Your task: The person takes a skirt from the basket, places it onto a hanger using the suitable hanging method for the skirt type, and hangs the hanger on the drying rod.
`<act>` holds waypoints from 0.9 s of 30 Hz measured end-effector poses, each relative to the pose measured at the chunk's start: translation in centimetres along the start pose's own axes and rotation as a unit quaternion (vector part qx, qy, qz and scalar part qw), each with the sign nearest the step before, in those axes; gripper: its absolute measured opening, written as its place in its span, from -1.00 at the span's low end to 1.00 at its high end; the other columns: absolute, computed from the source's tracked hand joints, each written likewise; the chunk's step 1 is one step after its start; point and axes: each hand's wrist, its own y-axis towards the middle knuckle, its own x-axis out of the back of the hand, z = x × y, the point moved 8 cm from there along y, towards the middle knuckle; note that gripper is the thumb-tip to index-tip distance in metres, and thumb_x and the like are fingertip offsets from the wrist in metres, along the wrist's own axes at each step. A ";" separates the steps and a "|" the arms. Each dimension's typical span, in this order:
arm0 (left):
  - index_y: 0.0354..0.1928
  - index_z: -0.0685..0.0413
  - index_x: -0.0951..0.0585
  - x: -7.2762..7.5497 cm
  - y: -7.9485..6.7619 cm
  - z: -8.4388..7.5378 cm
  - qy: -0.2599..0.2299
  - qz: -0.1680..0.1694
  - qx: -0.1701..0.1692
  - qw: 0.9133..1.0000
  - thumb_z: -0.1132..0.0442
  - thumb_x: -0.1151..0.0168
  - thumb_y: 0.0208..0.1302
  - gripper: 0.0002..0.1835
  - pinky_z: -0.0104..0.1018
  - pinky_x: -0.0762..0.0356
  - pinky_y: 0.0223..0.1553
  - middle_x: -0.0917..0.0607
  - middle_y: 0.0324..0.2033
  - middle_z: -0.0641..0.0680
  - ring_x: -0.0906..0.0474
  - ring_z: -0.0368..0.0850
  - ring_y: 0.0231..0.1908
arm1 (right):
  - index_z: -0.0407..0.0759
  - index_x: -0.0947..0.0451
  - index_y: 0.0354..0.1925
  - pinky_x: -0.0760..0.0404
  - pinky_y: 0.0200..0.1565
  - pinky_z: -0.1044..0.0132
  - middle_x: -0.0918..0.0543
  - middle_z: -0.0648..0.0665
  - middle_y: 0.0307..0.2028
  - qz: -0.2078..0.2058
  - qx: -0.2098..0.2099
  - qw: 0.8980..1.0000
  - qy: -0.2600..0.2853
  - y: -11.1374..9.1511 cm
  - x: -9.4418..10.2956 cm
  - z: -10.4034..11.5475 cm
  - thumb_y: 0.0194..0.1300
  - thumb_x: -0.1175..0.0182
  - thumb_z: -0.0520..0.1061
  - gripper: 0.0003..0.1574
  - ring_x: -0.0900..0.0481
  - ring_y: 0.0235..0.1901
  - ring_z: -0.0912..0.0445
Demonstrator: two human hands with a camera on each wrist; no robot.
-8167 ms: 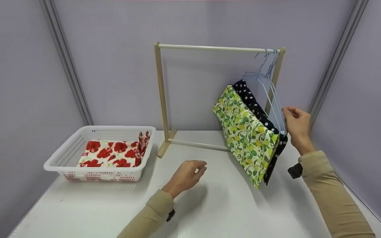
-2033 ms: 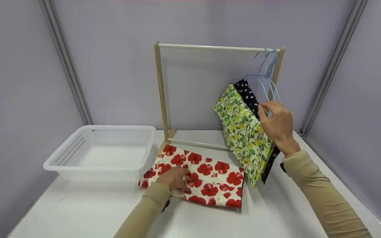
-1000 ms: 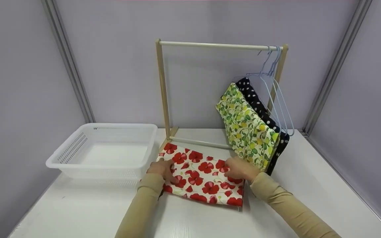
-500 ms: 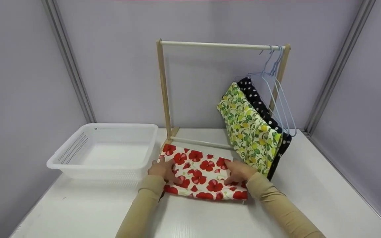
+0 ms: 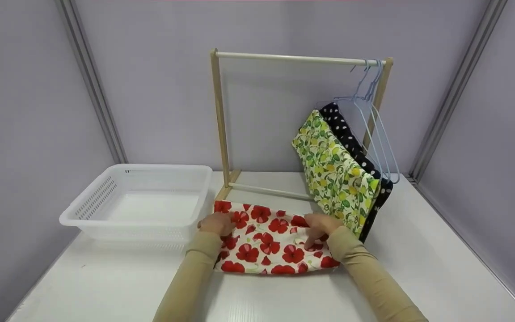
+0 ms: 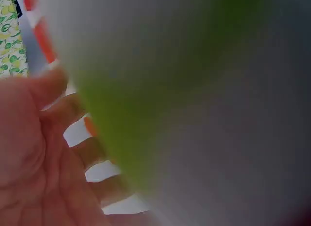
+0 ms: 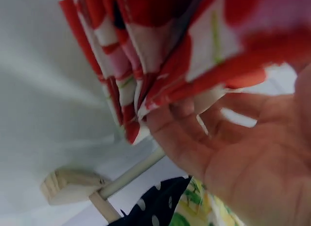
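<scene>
A white folded cloth with red flowers (image 5: 268, 243) lies in front of the rack in the head view, its near edge slightly lifted. My left hand (image 5: 218, 225) grips its left edge; in the left wrist view those fingers (image 6: 90, 150) pass behind blurred, pale fabric. At the right edge, my right hand (image 5: 324, 227) holds the cloth with the thumb on top. The right wrist view shows several fabric layers (image 7: 129, 65) bunched beside the fingers of the right hand (image 7: 233, 153). Some fingertips are hidden by the cloth.
A white perforated basket (image 5: 132, 223) stands at the left. Behind the cloth rises a wooden rack (image 5: 284, 57). Light blue hangers (image 5: 373, 129) hang at its right end, with a lemon-print cloth (image 5: 335, 170) and a black polka-dot cloth (image 5: 349, 138), close to the right hand.
The flowered cloth has gone from the basket to the table. My right hand has left the hangers for its right edge, my left hand has shifted to its left edge, and the cloth has turned slightly.
</scene>
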 end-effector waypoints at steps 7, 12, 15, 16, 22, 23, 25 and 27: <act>0.32 0.04 -0.34 1.6 0.3 -0.3 0.013 -0.091 -0.038 0.995 0.34 -0.04 0.42 -0.55 0.23 -0.61 -0.17 -0.64 -0.11 0.37 -0.64 0.30 -0.18 | -0.12 -0.51 -0.22 -0.52 -0.24 0.18 -0.57 -0.10 -0.29 0.026 -0.009 1.000 -0.012 -0.1 0.2 0.3 0.00 -0.52 0.06 -0.51 -0.50 -0.31 0.02; 0.41 -0.06 -0.35 2.3 0.5 -1.0 0.014 -0.098 -0.072 0.993 0.37 -0.25 0.27 -0.34 0.20 -0.58 -0.03 -0.45 0.23 0.37 -0.54 0.38 0.01 | -0.16 -0.51 -0.16 -0.54 -0.06 0.03 -0.58 -0.17 -0.22 0.024 -0.010 0.999 -0.026 -0.1 1.0 0.2 0.18 -0.38 0.02 -0.62 -0.52 -0.20 -0.05; 0.40 -0.03 -0.37 2.1 0.7 -1.2 0.015 -0.055 -0.087 0.995 0.37 -0.45 0.07 -0.19 0.14 -0.52 0.11 -0.44 0.29 0.32 -0.49 0.36 0.14 | -0.14 -0.52 -0.22 -0.54 -0.06 0.02 -0.57 -0.15 -0.27 0.032 -0.020 0.999 -0.037 -0.1 1.2 0.0 0.17 -0.38 -0.02 -0.68 -0.52 -0.22 -0.05; 0.41 -0.03 -0.36 2.0 0.8 -1.1 0.006 -0.036 -0.084 0.996 0.36 -0.48 0.03 -0.15 0.11 -0.49 0.16 -0.45 0.30 0.31 -0.47 0.33 0.17 | -0.12 -0.52 -0.23 -0.54 -0.07 0.04 -0.56 -0.13 -0.28 0.035 -0.023 0.998 -0.042 0.0 1.2 0.0 0.16 -0.40 -0.02 -0.69 -0.51 -0.23 -0.03; 0.40 -0.05 -0.38 1.6 0.8 -0.2 -0.055 0.043 -0.038 0.997 0.34 -0.55 -0.05 -0.11 0.00 -0.42 0.26 -0.52 0.23 0.17 -0.45 0.12 0.18 | -0.11 -0.54 -0.31 -0.53 -0.19 0.13 -0.58 -0.09 -0.37 0.050 -0.020 0.996 -0.069 0.1 1.1 0.1 0.09 -0.45 -0.03 -0.70 -0.51 -0.32 0.02; 0.37 -0.04 -0.41 1.6 0.8 -0.2 -0.057 0.049 -0.036 0.997 0.35 -0.55 -0.05 -0.13 0.00 -0.44 0.24 -0.54 0.19 0.16 -0.46 0.10 0.14 | -0.10 -0.55 -0.31 -0.53 -0.22 0.14 -0.58 -0.08 -0.38 0.051 -0.018 0.996 -0.071 0.1 1.1 0.2 0.09 -0.45 -0.02 -0.70 -0.51 -0.33 0.03; 0.31 -0.04 -0.48 1.5 0.8 -0.3 -0.053 0.056 -0.038 0.996 0.36 -0.54 -0.05 -0.21 0.00 -0.47 0.21 -0.58 0.12 0.13 -0.48 0.08 0.07 | -0.10 -0.57 -0.33 -0.53 -0.26 0.16 -0.60 -0.06 -0.41 0.055 -0.013 0.996 -0.070 0.1 1.0 0.3 0.10 -0.45 -0.02 -0.72 -0.53 -0.36 0.04; 0.24 0.00 -0.54 1.4 0.8 -0.5 -0.030 0.053 -0.050 0.997 0.34 -0.52 -0.02 -0.31 0.01 -0.47 0.20 -0.63 0.07 0.13 -0.51 0.09 0.07 | -0.10 -0.58 -0.36 -0.49 -0.32 0.17 -0.60 -0.05 -0.45 0.054 -0.009 0.996 -0.068 0.1 0.9 0.5 0.12 -0.42 -0.02 -0.76 -0.53 -0.40 0.05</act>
